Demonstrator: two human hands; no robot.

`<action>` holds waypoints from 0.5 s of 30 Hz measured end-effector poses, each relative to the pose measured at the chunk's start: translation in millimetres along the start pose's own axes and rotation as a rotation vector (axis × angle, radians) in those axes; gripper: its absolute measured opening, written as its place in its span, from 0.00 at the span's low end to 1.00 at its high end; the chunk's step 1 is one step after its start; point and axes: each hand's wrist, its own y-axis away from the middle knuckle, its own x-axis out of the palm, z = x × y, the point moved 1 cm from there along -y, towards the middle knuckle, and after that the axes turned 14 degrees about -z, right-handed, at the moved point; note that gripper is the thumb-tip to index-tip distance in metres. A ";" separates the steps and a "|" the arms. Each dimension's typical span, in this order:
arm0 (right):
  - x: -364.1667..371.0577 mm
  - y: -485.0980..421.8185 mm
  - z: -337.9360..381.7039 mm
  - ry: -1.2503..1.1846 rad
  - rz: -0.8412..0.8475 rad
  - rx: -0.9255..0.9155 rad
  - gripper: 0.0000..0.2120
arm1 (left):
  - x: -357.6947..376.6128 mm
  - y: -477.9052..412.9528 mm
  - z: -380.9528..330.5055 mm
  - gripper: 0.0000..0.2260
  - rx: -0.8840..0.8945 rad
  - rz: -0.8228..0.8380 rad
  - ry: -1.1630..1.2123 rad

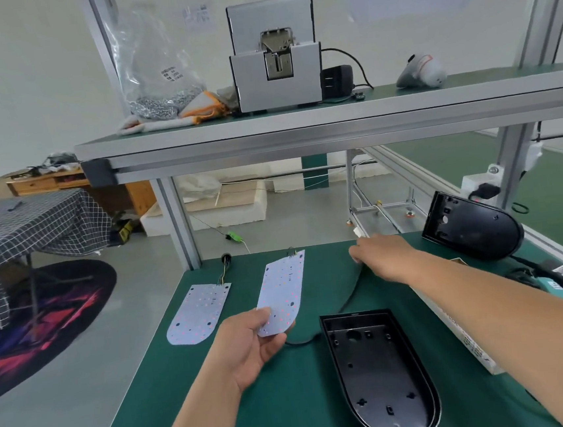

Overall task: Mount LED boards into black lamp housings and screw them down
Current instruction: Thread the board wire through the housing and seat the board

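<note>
My left hand (254,340) pinches the rounded near end of a white LED board (285,288), holding it tilted above the green table (291,401). A second white LED board (198,312) with thin wires lies flat to its left. An open black lamp housing (382,379) lies on the table at the near right, its inside bare. Another black housing (470,229) leans at the far right. My right hand (380,253) reaches across toward the table's far edge, fingers bent over a black cable (353,292); what it touches is hidden.
A silver screw feeder (275,55), a bag of screws (158,87) and gloves sit on the upper shelf (333,122). A white box (463,330) and black tools lie along the right edge. Aluminium frame posts (179,219) stand at the table's far corners.
</note>
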 end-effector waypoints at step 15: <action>-45.2 42.0 7.6 -0.156 -0.333 0.074 0.04 | 5.1 -6.1 9.9 0.07 0.154 -0.056 -0.082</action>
